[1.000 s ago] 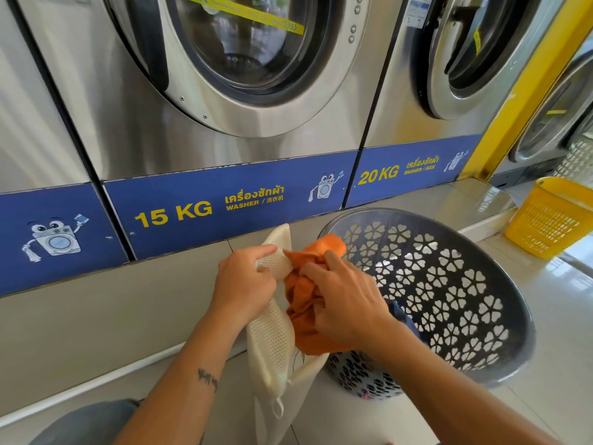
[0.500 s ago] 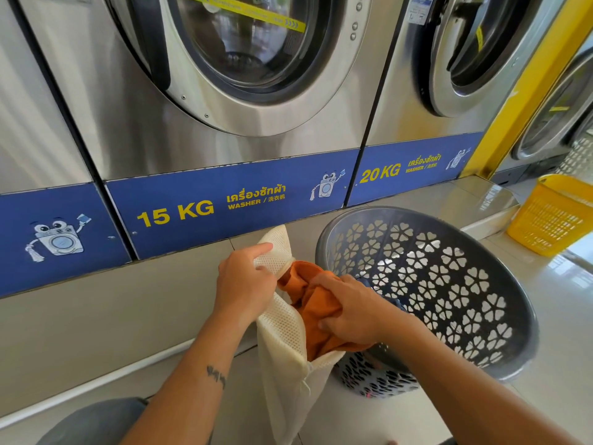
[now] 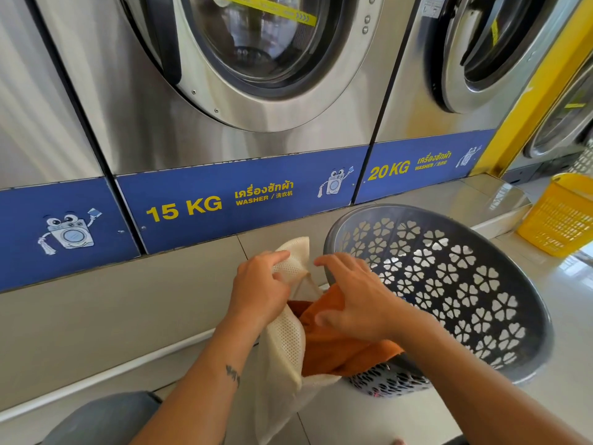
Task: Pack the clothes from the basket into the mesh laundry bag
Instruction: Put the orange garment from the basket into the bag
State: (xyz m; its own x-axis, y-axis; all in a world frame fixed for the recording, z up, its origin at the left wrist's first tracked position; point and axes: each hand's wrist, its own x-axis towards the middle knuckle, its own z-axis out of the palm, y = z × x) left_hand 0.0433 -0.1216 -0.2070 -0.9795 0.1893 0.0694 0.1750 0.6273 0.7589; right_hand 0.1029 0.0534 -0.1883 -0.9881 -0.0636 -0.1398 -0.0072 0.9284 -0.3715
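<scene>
Left hand (image 3: 260, 285) pinches cream mesh laundry bag (image 3: 285, 345) rim; right hand (image 3: 356, 300), fingers spread wide, rests on crumpled orange cloth (image 3: 333, 348); grey perforated round basket (image 3: 455, 277) just beside.

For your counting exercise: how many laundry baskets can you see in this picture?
2. A grey basket with flower-shaped cutouts stands by the right hand; a yellow basket sits at the far right edge, partly cut off. Others may lie out of frame.
</scene>
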